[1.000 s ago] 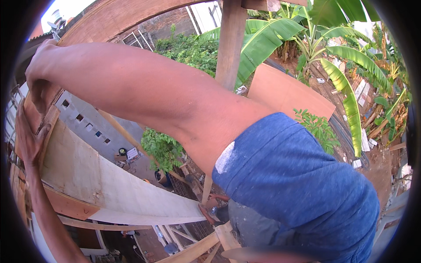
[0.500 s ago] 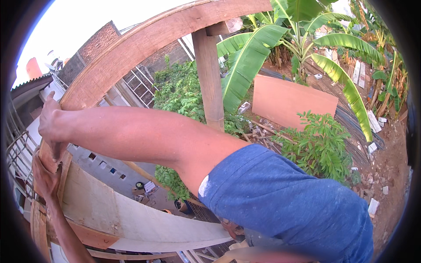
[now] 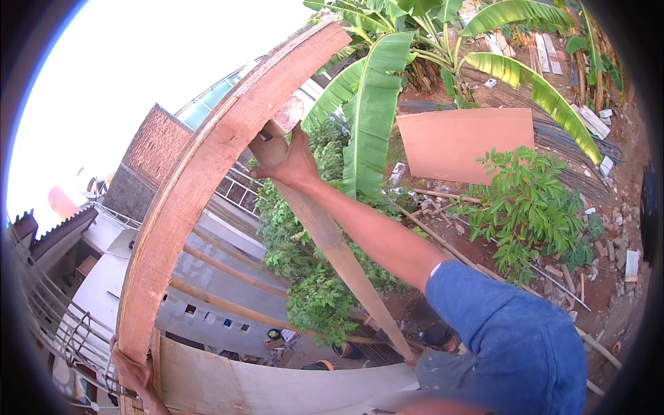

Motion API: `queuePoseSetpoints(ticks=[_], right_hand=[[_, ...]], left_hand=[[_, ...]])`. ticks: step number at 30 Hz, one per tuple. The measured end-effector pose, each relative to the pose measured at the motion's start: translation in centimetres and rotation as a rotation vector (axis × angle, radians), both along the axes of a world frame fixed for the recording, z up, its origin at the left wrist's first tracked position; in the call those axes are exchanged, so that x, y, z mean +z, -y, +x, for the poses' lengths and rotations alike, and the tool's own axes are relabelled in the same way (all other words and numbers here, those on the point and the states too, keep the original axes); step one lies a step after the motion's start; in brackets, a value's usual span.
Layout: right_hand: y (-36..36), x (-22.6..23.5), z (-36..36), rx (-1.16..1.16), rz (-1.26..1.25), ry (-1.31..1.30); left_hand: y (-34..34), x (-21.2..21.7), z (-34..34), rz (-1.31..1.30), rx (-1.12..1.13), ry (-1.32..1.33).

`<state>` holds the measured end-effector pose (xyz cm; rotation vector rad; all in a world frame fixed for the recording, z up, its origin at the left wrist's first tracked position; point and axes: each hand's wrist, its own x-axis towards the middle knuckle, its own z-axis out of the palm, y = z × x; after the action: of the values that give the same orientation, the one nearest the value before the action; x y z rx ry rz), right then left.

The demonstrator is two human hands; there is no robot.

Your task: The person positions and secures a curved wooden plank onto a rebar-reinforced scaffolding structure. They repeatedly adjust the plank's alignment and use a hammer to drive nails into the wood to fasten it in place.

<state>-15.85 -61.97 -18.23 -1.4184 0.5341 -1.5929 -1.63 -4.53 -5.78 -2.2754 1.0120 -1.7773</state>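
A long reddish wooden plank (image 3: 181, 200) stands on edge, arching from the lower left to the top middle in this view. At its lower end my left hand (image 3: 137, 375) is closed round the wood, partly cut off by the lower edge. My right hand (image 3: 294, 164) grips the upper part of a bamboo pole (image 3: 332, 242), thumb on the left side and some fingers hidden behind it. Just above that hand, the end of a squared timber (image 3: 287, 115) sits against the plank's side. The pole slants down to the right towards a pale panel (image 3: 277, 389).
Far below lies a grey paved yard with bamboo poles (image 3: 228, 304) over it. A leafy shrub (image 3: 297, 277) grows behind the pole. Banana leaves (image 3: 377, 111) hang close by on the right. A flat orange-brown sheet (image 3: 467, 145) lies among rubble and rods. Metal railings (image 3: 76, 339) stand at left.
My right hand has left the plank's lower left end and moved right to the bamboo pole's upper part. My left hand stays on the plank's lower end. The view has shifted.
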Motion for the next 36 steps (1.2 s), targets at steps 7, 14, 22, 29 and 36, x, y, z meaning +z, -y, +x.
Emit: queuePoseSetpoints(ticks=[7,14,22,29,36], right_hand=[[-0.1,1.0,-1.7,0.255,0.063,-0.114],[0.4,0.3,-0.6,0.295,0.049,-0.115],[3.0,-0.7,0.4,0.35,-0.078,-0.046],[4.3,-0.1,0.7,0.236,-0.212,0.035],[4.9,0.0,-0.4,0.489,-0.194,0.081]], left_hand=[[-0.5,-0.2,0.1,0.021,-0.039,-0.018],[-0.8,0.1,-0.1,0.066,-0.05,0.016],[-1.6,0.2,0.7,0.098,-0.02,0.038],[-0.5,0.1,-0.6,0.083,-0.06,0.031],[0.8,0.4,-1.7,0.085,-0.08,0.05]])
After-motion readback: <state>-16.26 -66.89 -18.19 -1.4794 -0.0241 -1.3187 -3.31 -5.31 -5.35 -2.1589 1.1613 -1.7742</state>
